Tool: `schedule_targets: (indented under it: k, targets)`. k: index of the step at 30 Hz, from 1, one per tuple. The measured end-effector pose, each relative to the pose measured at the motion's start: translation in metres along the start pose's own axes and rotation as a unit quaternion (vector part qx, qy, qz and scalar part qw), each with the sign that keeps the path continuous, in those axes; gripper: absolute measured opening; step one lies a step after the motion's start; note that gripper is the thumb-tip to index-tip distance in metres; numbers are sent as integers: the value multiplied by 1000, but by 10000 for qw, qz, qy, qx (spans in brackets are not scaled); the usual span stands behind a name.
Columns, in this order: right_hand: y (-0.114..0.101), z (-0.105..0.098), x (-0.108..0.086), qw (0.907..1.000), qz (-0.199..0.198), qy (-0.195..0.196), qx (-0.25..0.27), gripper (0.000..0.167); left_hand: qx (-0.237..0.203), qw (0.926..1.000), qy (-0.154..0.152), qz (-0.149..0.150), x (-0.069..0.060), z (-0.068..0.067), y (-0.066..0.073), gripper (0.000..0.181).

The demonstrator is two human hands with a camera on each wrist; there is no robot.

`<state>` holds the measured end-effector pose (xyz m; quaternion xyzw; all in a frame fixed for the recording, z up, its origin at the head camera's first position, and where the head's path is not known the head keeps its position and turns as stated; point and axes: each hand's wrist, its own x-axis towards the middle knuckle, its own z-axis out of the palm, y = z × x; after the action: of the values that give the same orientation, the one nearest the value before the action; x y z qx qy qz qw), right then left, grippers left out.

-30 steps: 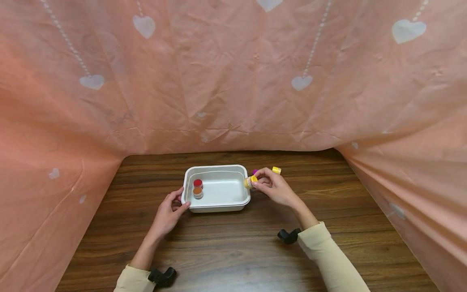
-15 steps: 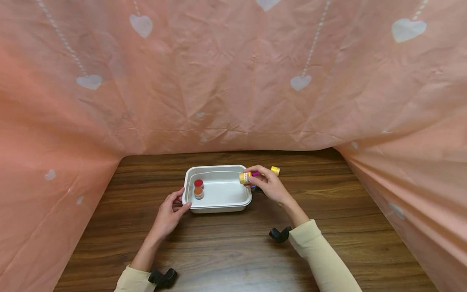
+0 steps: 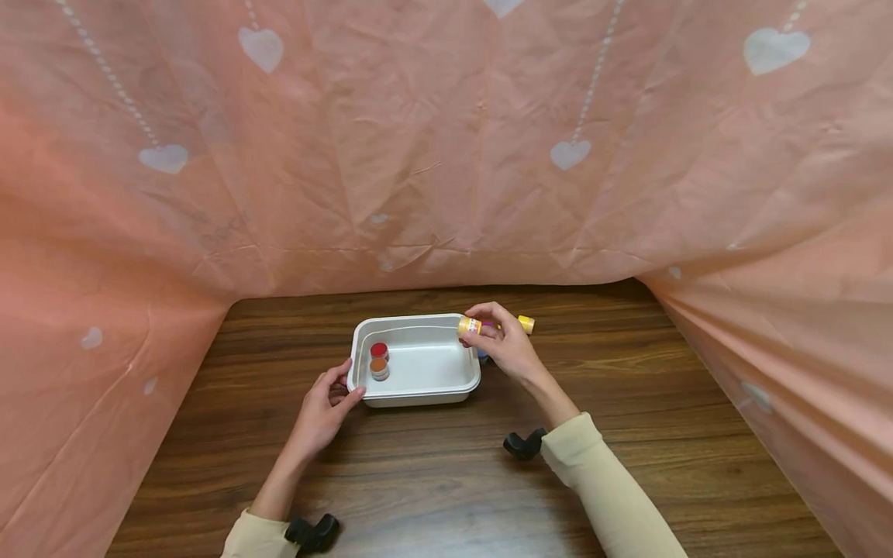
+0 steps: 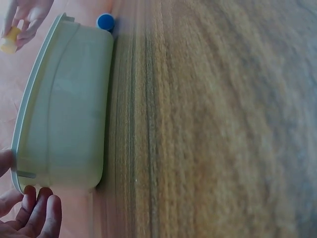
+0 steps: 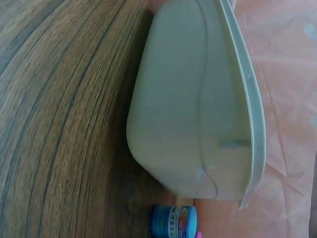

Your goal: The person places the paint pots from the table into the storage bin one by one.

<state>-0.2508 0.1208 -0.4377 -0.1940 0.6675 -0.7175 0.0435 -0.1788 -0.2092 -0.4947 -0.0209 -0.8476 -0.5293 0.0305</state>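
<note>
Surface [image 3: 432, 473]: it was brown wood with dark stripes, and it was shiny near the person.
Sleeves: the left sleeve [image 3: 256, 535] and the right sleeve [image 3: 607, 480] were pale yellow, with a small black gadget [image 3: 314, 533] by the left one and another by the right.
Left hand [image 3: 324, 403]: its fingers held the left end of the white tray [image 3: 418, 400], with the thumb on the near corner.
Orange-topped jar [image 3: 379, 370]: it sat inside the tray, near the left end.
Red-topped jar [image 3: 379, 351]: it sat just behind the orange one, also in the tray; I could not tell if they touched.
Right hand [image 3: 508, 345]: its fingers pinched a yellow jar [image 3: 470, 326].
Yellow jar: it was tipped over sideways, up in the air by the tray's far right corner.
Blue jar [image 5: 173, 221]: it was on the wood, close to the tray's right end.
Other yellow jar [image 3: 526, 325]: it was farther back, partly behind the right hand.
Cloth [image 3: 446, 155]: pink, wrinkly and dotted with white hearts, it hung at the back and both sides.
</note>
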Motion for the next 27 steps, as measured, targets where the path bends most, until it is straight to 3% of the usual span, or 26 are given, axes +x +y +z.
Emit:
schedule_targets:
  k: [6,12,23,27]
  targets:
    - [2,7,3,9998,-56,-41,195,44,32,10000,-21,-36,-1,-1,1,59]
    - [3,14,4,9997,131,-77,198,46,100,9999,-25,-51,-3,-1,-1,60]
    - [4,28,12,9992,357,-177,92,43,39,10000,23,-19,-2,-1,2,59]
    - [5,35,14,9989,365,-247,-178,41,23,10000,40,32,-3,-1,3,59]
